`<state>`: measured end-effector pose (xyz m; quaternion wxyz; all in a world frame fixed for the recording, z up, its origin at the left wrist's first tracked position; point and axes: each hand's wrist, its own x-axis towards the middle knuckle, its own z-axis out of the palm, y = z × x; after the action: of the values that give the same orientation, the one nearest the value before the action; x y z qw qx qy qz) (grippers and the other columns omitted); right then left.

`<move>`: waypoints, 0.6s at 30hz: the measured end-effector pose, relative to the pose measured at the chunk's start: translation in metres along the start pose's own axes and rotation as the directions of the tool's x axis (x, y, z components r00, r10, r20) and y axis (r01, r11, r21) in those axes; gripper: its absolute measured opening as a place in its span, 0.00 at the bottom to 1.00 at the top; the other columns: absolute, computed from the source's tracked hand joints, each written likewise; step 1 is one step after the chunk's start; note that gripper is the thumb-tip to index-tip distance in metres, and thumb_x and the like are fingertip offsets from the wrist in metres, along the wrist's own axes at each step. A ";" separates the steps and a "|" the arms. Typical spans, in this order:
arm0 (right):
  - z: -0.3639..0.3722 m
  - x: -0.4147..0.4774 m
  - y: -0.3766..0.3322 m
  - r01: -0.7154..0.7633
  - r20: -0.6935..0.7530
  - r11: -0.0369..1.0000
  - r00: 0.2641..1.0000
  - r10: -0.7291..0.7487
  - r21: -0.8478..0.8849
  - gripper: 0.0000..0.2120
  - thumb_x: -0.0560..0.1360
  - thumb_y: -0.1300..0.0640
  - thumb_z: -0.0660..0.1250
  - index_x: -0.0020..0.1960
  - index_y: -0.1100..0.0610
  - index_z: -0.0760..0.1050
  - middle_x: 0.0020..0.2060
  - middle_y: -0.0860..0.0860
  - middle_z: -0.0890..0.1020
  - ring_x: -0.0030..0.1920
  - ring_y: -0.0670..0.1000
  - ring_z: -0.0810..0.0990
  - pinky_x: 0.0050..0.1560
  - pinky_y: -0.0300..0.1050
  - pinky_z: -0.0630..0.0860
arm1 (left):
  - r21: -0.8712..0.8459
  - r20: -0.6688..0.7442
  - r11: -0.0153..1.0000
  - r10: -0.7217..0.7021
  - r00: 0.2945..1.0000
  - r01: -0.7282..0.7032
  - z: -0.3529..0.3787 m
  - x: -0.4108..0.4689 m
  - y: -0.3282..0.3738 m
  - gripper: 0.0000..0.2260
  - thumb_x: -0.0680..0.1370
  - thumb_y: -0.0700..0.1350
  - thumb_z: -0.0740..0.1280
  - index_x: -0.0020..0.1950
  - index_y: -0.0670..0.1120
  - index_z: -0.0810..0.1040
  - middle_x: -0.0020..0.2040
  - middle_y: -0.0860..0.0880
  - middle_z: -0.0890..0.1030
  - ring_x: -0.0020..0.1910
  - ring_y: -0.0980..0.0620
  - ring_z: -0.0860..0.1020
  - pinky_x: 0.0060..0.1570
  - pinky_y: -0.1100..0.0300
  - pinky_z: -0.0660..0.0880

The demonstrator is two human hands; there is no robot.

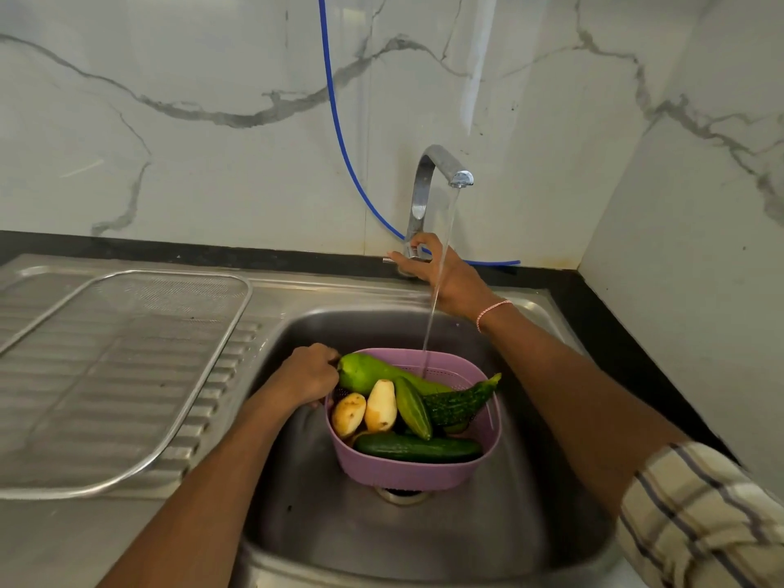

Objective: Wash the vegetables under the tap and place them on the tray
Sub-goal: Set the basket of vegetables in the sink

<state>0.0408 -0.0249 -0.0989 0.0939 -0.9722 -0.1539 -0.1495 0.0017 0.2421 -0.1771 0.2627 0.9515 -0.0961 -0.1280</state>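
A pink perforated basket (420,471) stands in the steel sink (322,541), holding a pale green gourd (365,372), two potatoes (381,406), a ridged gourd (413,413), a bitter gourd (460,403) and a dark cucumber (418,449). My left hand (307,375) grips the basket's left rim. My right hand (441,271) is curled round the tap's base and handle. Water runs from the tap (441,163) into the basket's back part.
A metal mesh tray (127,375) lies on the ribbed drainboard left of the sink. A blue hose (339,120) hangs down the marble wall behind the tap. A wall corner closes the right side.
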 end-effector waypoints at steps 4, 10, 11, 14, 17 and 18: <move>-0.009 -0.018 0.009 -0.122 0.015 0.992 0.992 0.122 0.031 0.32 0.80 0.69 0.66 0.81 0.50 0.67 0.75 0.57 0.71 0.70 0.61 0.74 0.70 0.55 0.76 | 0.056 -0.058 0.998 0.035 0.998 -0.032 0.000 -0.001 0.001 0.18 0.79 0.40 0.62 0.66 0.49 0.81 0.58 0.45 0.84 0.48 0.45 0.84 0.52 0.49 0.83; -0.052 -0.085 -0.033 -0.642 0.364 0.653 0.767 0.529 0.402 0.05 0.83 0.60 0.67 0.59 0.57 0.78 0.45 0.59 0.87 0.39 0.55 0.87 0.44 0.50 0.87 | -0.075 -0.235 0.996 0.038 0.971 -0.057 -0.003 0.000 0.005 0.24 0.73 0.36 0.63 0.66 0.50 0.83 0.64 0.45 0.81 0.64 0.44 0.80 0.67 0.46 0.75; -0.055 -0.093 -0.046 -0.660 0.480 0.645 0.741 0.470 0.387 0.06 0.83 0.56 0.69 0.58 0.58 0.78 0.44 0.59 0.86 0.37 0.53 0.87 0.40 0.47 0.86 | -0.086 -0.268 0.994 0.044 0.962 -0.069 -0.004 -0.001 0.007 0.24 0.72 0.35 0.63 0.65 0.50 0.83 0.64 0.45 0.81 0.63 0.43 0.80 0.67 0.46 0.75; -0.039 -0.110 -0.083 -0.692 0.676 0.662 0.636 0.371 0.288 0.17 0.78 0.51 0.77 0.60 0.58 0.76 0.48 0.60 0.85 0.41 0.57 0.89 0.46 0.52 0.88 | -0.114 -0.331 0.987 0.068 0.941 -0.111 -0.007 -0.009 0.013 0.23 0.73 0.33 0.63 0.63 0.49 0.85 0.62 0.46 0.81 0.62 0.45 0.80 0.66 0.47 0.76; -0.021 -0.119 -0.101 -0.729 0.715 0.622 0.594 0.369 0.286 0.26 0.73 0.54 0.81 0.64 0.56 0.71 0.47 0.62 0.85 0.47 0.63 0.89 0.53 0.59 0.86 | -0.127 -0.345 0.981 0.092 0.934 -0.144 -0.007 -0.012 0.014 0.22 0.73 0.32 0.63 0.59 0.50 0.85 0.59 0.47 0.83 0.59 0.47 0.81 0.64 0.49 0.77; -0.017 -0.120 -0.101 -0.735 0.706 0.605 0.602 0.374 0.306 0.27 0.73 0.54 0.82 0.64 0.56 0.70 0.48 0.63 0.85 0.46 0.63 0.89 0.53 0.60 0.86 | -0.130 -0.345 0.980 0.096 0.934 -0.148 -0.007 -0.012 0.013 0.21 0.73 0.33 0.63 0.59 0.51 0.85 0.59 0.48 0.84 0.59 0.48 0.81 0.64 0.49 0.77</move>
<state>-0.1059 0.0334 -0.1073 0.3728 -0.8875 0.1169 0.2442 -0.0087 0.2373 -0.1622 0.3554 0.9283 -0.0985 0.0465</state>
